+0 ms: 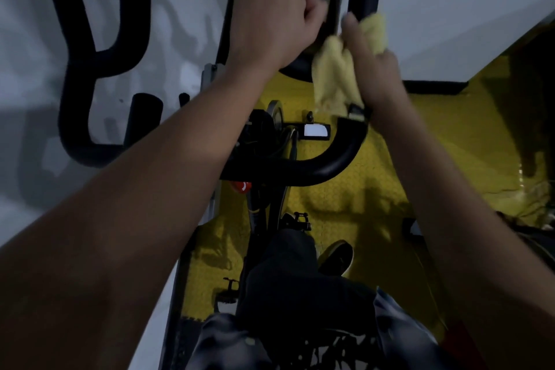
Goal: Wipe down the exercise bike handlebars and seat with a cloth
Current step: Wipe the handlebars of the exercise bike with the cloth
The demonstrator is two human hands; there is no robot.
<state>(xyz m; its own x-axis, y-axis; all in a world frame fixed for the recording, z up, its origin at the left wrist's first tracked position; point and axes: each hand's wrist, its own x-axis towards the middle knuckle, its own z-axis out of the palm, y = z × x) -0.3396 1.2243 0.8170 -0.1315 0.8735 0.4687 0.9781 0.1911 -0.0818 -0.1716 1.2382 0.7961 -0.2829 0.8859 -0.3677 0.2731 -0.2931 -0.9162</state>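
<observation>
1. Handlebars [330, 159] are curving black above yellow floor [375, 189], with white wall [180, 9] just beside them on the left.
2. Left hand [270, 24] is curling tight round an upright bar.
3. Right hand [372, 69] is clutching yellow cloth [333, 75], bunched against a far black bar.
4. Seat [300, 294] is lying below, near a shoe [336, 258].
5. White label [315, 131] is showing no legible writing.

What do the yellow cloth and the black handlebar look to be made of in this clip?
Yellow cloth: looks like soft terry or microfibre, with a fuzzy, matte surface that bunches and droops in folds from the right hand. Black handlebar: apparently a tube with a smooth rubber or plastic coating, showing a faint sheen along its bend; the core is not visible.
</observation>
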